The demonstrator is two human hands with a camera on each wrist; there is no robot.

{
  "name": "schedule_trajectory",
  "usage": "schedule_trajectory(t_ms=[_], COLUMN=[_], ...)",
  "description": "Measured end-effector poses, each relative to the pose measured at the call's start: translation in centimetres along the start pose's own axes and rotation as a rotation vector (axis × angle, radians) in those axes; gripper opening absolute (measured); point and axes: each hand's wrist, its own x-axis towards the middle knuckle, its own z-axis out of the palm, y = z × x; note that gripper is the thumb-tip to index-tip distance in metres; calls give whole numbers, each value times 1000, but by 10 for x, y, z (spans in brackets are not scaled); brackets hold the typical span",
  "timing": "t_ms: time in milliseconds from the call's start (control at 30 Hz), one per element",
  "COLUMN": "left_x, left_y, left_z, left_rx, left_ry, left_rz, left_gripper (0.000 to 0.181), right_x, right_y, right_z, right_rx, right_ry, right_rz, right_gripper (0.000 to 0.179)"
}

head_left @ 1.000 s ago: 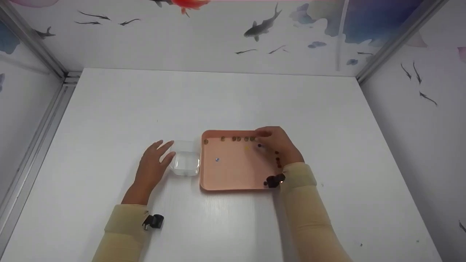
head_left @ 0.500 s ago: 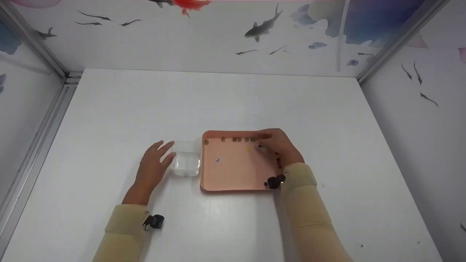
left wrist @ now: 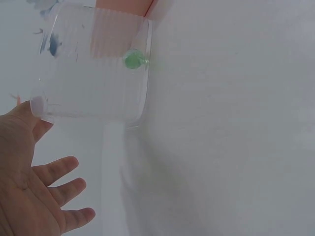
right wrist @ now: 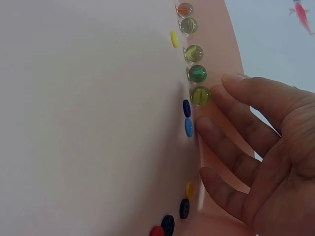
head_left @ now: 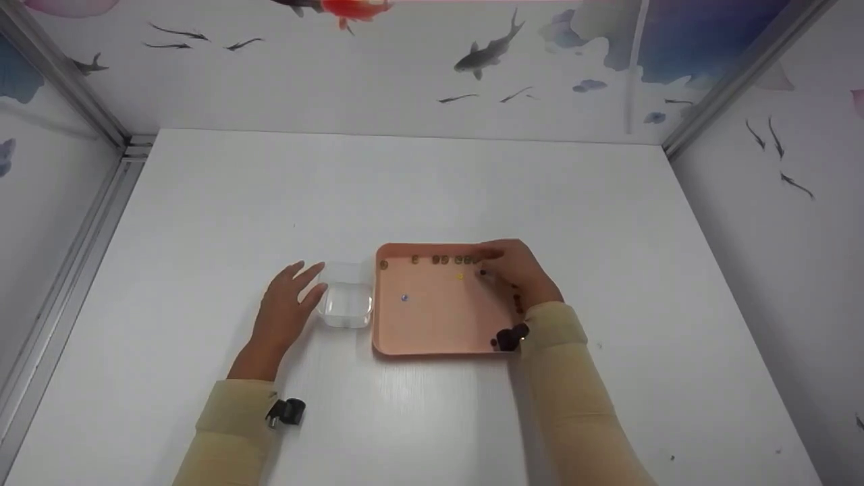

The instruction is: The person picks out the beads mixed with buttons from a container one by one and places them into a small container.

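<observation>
My left hand [head_left: 285, 307] is beside a clear plastic container [head_left: 347, 304], its thumb and index fingertips touching the near-left side. The other fingers are spread, as the left wrist view shows. A green marble [left wrist: 133, 60] is visible through the container wall. My right hand [head_left: 516, 270] reaches over the far right of a pink tray [head_left: 432, 337]. In the right wrist view, a loosely bent fingertip touches or nearly touches a yellow-green marble [right wrist: 201, 96], last in a row along the tray wall. Beside it are a green marble [right wrist: 198, 73] and several others.
Buttons lie in the tray: yellow [right wrist: 174, 39], dark blue [right wrist: 186, 108], light blue [right wrist: 189, 127], orange [right wrist: 189, 190], black [right wrist: 168, 225] and red [right wrist: 157, 231]. A small bluish piece [head_left: 404, 298] sits at the tray's left. Fish-patterned panels [head_left: 405, 67] enclose the white table [head_left: 270, 182].
My right hand has dipped very slightly at the tray's far wall. The left hand, the container and the tray stay where they were.
</observation>
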Motion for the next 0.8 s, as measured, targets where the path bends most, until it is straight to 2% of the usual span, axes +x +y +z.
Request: schedule_trajectory(t_ms=[267,500,800], left_x=[0,0,-1], left_y=[0,1,3], left_z=[0,-1,-3], left_rx=[10,15,1], left_ry=[1,-8,8], left_rz=[-2,-8,30], left_gripper=[50,50,49], right_x=[1,1,4], right_y=[-2,-2,3], right_z=[1,2,3], right_rx=[-70,-104,-184], right_ry=[-10,-7,19], right_rz=[15,-19,-93], right_gripper=[40,36,33])
